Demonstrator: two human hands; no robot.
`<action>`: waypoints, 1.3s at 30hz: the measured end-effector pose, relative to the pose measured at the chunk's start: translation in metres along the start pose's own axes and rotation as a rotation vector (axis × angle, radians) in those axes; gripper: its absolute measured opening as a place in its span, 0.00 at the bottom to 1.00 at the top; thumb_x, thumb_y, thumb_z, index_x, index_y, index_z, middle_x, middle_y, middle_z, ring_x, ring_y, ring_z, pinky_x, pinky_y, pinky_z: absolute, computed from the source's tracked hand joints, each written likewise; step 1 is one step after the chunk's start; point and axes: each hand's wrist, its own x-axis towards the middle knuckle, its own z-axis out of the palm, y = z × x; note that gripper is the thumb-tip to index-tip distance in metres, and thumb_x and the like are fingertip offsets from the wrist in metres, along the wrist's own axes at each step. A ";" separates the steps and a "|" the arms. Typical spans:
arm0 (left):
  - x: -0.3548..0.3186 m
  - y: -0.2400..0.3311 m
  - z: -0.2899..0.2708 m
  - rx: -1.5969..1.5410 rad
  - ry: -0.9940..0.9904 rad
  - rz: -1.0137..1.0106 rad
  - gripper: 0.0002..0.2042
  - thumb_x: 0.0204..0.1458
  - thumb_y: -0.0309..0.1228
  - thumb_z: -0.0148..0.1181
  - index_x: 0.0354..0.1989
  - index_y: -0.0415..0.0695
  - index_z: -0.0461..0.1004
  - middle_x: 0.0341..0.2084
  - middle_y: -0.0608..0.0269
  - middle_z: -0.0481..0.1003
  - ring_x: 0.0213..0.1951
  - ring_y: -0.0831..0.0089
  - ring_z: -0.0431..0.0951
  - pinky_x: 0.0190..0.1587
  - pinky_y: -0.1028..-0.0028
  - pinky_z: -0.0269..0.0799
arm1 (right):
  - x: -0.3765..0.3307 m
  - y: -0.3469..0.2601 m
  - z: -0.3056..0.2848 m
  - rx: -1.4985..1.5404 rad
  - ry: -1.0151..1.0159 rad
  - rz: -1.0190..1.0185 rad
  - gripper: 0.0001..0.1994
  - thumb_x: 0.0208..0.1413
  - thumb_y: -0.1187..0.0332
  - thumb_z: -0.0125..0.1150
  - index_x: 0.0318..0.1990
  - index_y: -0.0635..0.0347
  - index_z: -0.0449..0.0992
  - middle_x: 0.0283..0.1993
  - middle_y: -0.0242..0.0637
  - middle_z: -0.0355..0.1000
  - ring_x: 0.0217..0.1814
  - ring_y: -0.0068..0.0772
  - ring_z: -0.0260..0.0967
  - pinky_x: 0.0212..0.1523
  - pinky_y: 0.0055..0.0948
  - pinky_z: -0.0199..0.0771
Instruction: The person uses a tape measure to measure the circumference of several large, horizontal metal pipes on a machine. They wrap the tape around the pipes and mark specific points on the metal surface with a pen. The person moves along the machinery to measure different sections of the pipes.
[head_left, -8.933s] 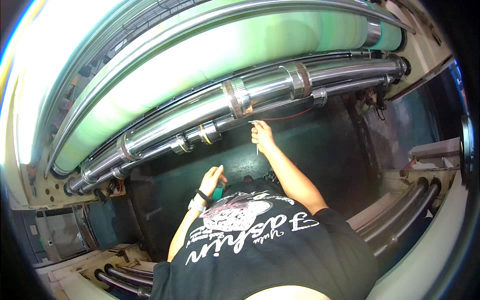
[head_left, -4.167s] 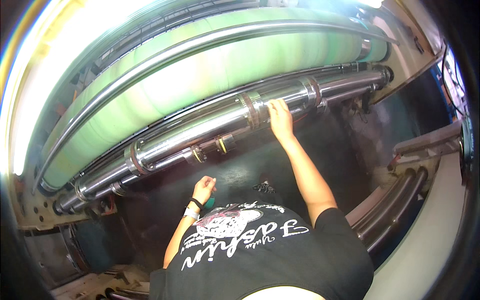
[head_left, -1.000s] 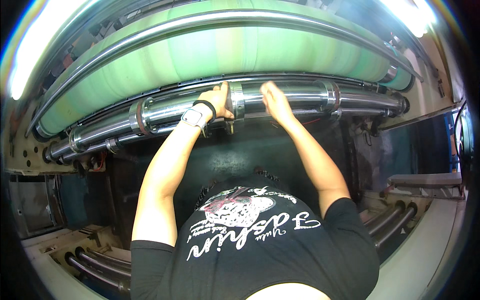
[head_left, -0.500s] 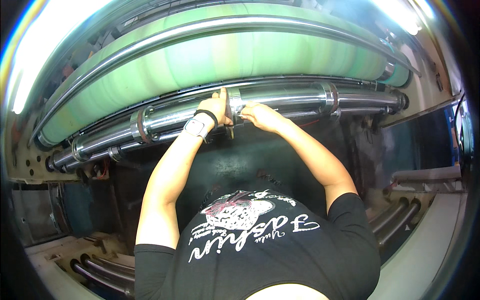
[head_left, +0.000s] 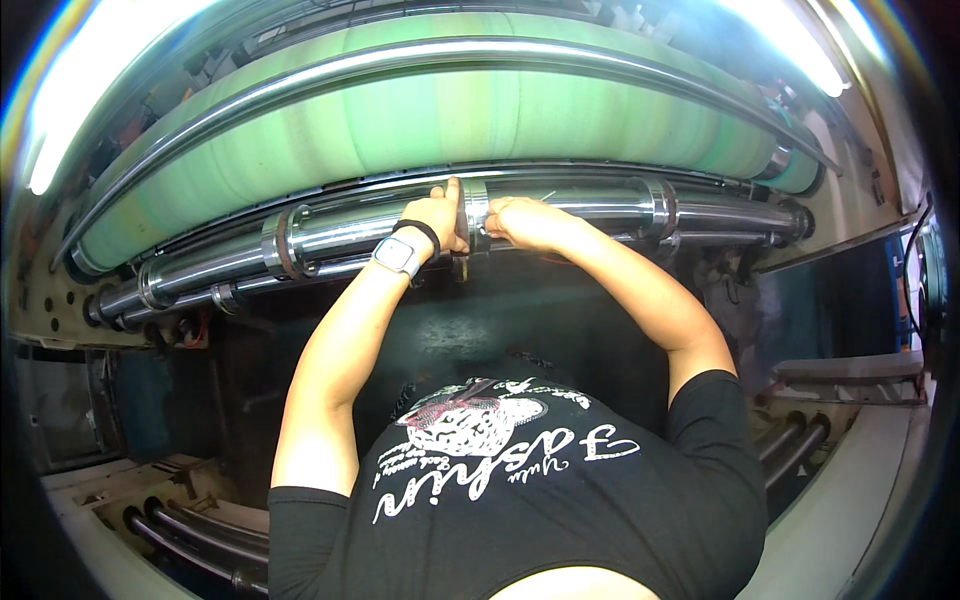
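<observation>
A polished metal shaft (head_left: 365, 229) crosses in front of me, with ring collars fitted around it. My left hand (head_left: 437, 216), wearing a black band and a pale watch (head_left: 396, 256), grips the middle collar (head_left: 475, 205) from its left side, index finger along the top and thumb below. Just right of that collar, my right hand (head_left: 525, 223) is closed in a pinch. A thin, light rod (head_left: 548, 197) juts up behind its fingers, seemingly held in them; its kind is too small to make out. The fingertips hide where it meets the collar.
Behind the shaft lies a wide green roller (head_left: 430, 118), with a long chrome bar (head_left: 480, 46) curving over it. Other collars sit at left (head_left: 280, 246) and right (head_left: 657, 206). A thinner rod (head_left: 330, 268) runs below. Machine side frames (head_left: 862, 205) stand at both ends.
My right hand has turned at the collar; the thin rod now points up instead of lying nearly level to the right. My left hand keeps its grip. The view has shifted slightly.
</observation>
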 end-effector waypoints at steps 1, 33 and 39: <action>0.000 0.000 0.000 0.002 0.000 0.001 0.55 0.24 0.43 0.72 0.61 0.38 0.43 0.45 0.42 0.66 0.43 0.52 0.72 0.43 0.65 0.70 | 0.001 0.002 0.001 0.017 -0.014 0.031 0.07 0.46 0.68 0.55 0.30 0.61 0.74 0.32 0.45 0.69 0.38 0.47 0.68 0.37 0.39 0.67; -0.062 -0.009 0.032 -0.319 0.427 0.249 0.40 0.37 0.33 0.66 0.60 0.43 0.50 0.30 0.56 0.69 0.30 0.63 0.72 0.32 0.69 0.70 | -0.030 -0.002 0.109 0.767 0.552 0.575 0.24 0.53 0.48 0.47 0.20 0.61 0.71 0.20 0.42 0.68 0.24 0.39 0.67 0.29 0.35 0.65; -0.096 -0.028 0.097 -0.530 0.180 0.196 0.30 0.40 0.29 0.64 0.53 0.40 0.60 0.22 0.61 0.68 0.22 0.71 0.70 0.25 0.73 0.66 | -0.070 -0.017 0.078 0.359 0.799 0.514 0.19 0.52 0.50 0.50 0.23 0.57 0.68 0.24 0.43 0.69 0.31 0.49 0.68 0.29 0.42 0.66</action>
